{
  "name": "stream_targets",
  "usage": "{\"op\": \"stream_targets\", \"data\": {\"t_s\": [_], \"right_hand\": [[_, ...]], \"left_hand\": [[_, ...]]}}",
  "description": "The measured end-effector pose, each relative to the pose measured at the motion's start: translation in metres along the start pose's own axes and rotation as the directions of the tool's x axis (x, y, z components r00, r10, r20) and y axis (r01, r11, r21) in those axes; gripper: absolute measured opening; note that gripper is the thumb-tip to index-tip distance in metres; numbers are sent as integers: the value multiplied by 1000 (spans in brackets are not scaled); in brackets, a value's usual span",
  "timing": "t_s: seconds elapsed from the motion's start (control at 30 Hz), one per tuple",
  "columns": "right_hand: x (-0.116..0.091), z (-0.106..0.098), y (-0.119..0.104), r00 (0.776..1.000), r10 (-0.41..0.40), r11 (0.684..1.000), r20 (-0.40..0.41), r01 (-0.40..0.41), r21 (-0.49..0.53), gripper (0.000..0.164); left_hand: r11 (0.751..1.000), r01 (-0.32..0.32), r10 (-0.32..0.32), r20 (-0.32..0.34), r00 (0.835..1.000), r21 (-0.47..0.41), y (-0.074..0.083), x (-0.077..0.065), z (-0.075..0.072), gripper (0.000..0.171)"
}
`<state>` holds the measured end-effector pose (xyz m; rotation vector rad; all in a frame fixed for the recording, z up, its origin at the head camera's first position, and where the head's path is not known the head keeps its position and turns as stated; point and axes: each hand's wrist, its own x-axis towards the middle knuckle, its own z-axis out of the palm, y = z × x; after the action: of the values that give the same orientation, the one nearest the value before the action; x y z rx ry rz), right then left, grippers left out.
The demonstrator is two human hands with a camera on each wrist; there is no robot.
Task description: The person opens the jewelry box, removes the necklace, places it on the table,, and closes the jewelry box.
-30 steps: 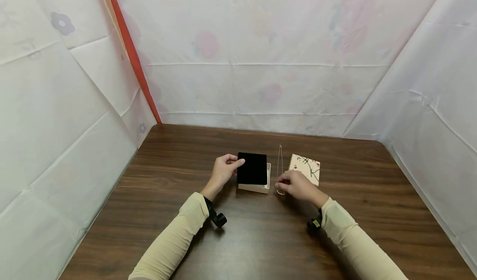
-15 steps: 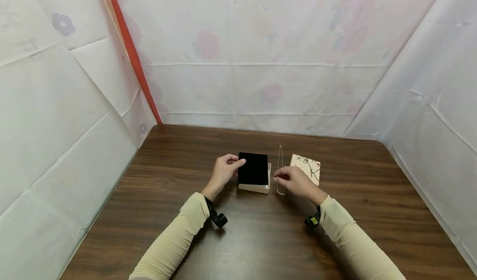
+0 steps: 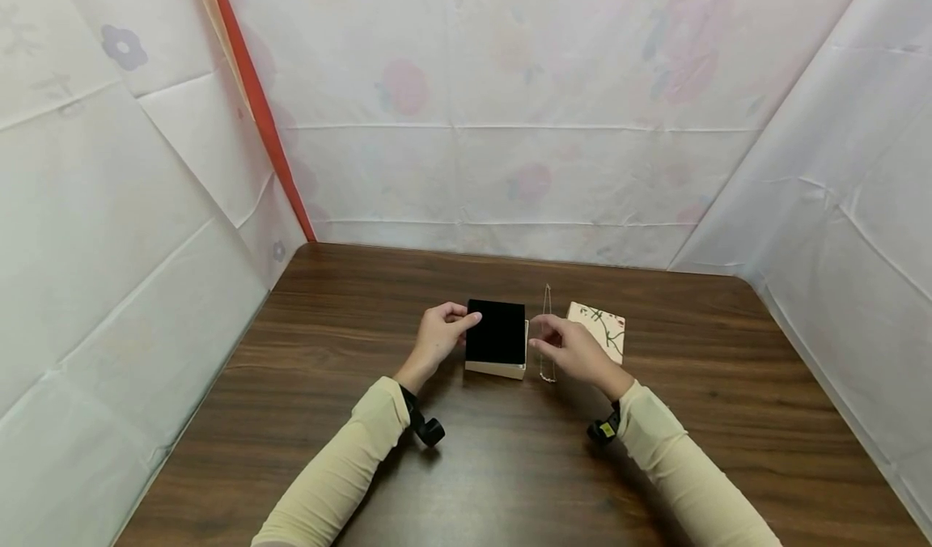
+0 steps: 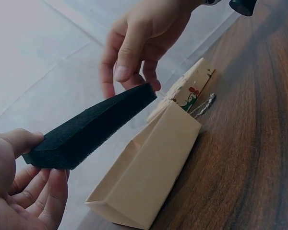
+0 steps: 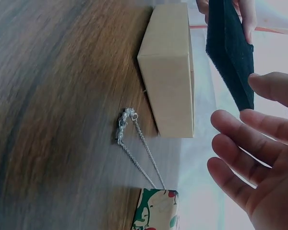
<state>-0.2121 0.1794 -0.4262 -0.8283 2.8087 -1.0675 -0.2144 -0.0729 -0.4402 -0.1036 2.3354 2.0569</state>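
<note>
My left hand point(image 3: 435, 341) pinches the left edge of a black foam pad point(image 3: 497, 331), thumb on top and fingers beneath. The pad is raised and tilted over a small cream cardboard box point(image 4: 153, 167), whose inside is mostly hidden. My right hand point(image 3: 580, 354) is at the pad's right edge with thumb and fingers spread apart. In the right wrist view its thumb and index fingertip lie close to the pad's corner; whether they touch it I cannot tell. A thin chain necklace point(image 5: 141, 146) lies on the table below that hand.
A cream box lid point(image 3: 606, 328) with a branch-and-red-flower print lies right of the necklace, partly behind the right hand. Everything rests on a dark wooden table point(image 3: 349, 304). White printed sheets point(image 3: 451, 175) stand around the back and sides.
My right hand has moved left from over the necklace to the pad's right edge, its thumb and fingers parting. The pad has shifted very slightly right, still in my left hand.
</note>
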Motion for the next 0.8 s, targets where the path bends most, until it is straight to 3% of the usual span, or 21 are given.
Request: {"op": "stream_targets", "data": {"t_s": [0.8], "right_hand": [[6,9,-9,992,70,995,-101,-63,76,43]], "left_hand": [[1000,-8,8,19,1000,-16,-2,1,6,26]]}}
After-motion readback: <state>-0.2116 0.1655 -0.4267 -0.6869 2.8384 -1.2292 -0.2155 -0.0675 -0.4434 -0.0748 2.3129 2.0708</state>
